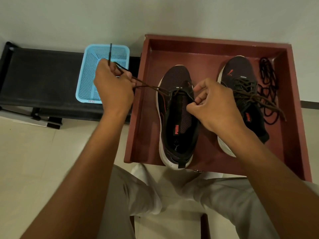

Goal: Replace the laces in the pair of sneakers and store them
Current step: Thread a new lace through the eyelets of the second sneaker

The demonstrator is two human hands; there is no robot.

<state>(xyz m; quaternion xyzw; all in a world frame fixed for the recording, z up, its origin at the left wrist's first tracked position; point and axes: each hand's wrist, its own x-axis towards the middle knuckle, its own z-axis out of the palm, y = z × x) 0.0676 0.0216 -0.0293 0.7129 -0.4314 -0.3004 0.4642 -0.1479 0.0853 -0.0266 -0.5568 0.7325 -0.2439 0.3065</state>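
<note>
Pale tiled floor [34,161] fills the lower left of the frame; a plain light wall [155,14] runs across the top. Shallow dark-red wooden tray [207,49] sits right of centre, its near edge close to the person's knees in light trousers [224,195].

Near dark mesh sneaker with white sole and orange lettering [177,121] stands upright at the tray's middle, long axis running bottom to top of the frame, toe toward the wall, heel just over the near tray edge. Upper eyelets are unlaced and the tongue is open. A brown lace [150,86] passes through the lowest eyelets near the toe; both strands lead up-left, over the tray's left wall.

Left hand [114,87], centre-left of frame, fingers curled tight round both lace strands, one lace tip sticking up above the fist. Right hand [212,107], fingers curled, pinches the sneaker's right eyelet edge; it covers part of that side.

Second matching dark sneaker [241,94] stands to the right, roughly parallel, toe toward the wall, already laced in brown with loose ends trailing right. The right forearm crosses its heel. Loose black laces [269,87] lie heaped beside it against the tray's right wall.

Light-blue perforated plastic basket [93,75] rests on a black low bench [43,75] at upper left, behind the left hand.
</note>
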